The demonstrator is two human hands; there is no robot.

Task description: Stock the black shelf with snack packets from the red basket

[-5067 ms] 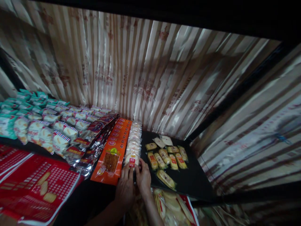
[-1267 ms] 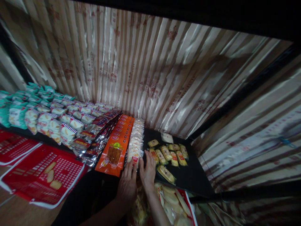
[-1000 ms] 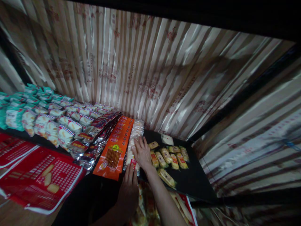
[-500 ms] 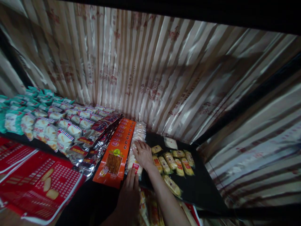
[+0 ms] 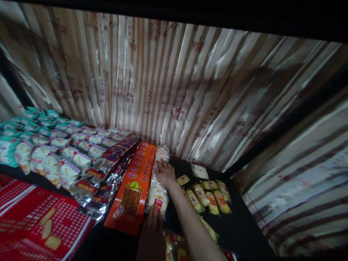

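Note:
A row of clear packets of white rice crackers [image 5: 162, 195] lies on the dark shelf, with a red label on the front one. My right hand [image 5: 165, 174] rests flat on the middle of the row, fingers spread. At the front end, my left hand [image 5: 152, 224] has its fingers stretched out, their tips touching the packet by the red label. Directly left of the row lie flat orange packs of brown snack sticks [image 5: 131, 190]. To the right are several yellow wrapped cakes [image 5: 200, 195], partly behind my right forearm.
Silver and dark red packets [image 5: 94, 181], white snack packets [image 5: 71, 174] and green packets [image 5: 8, 148] fill the shelf's left. A red basket [image 5: 35, 203] stands at front left. A striped curtain [image 5: 146, 79] hangs behind the black shelf [image 5: 244, 228]; a dark beam crosses above.
The view has shifted slightly, so the shelf goods sit lower in it. Both hands remain on the rice cracker packets in nearly the same places.

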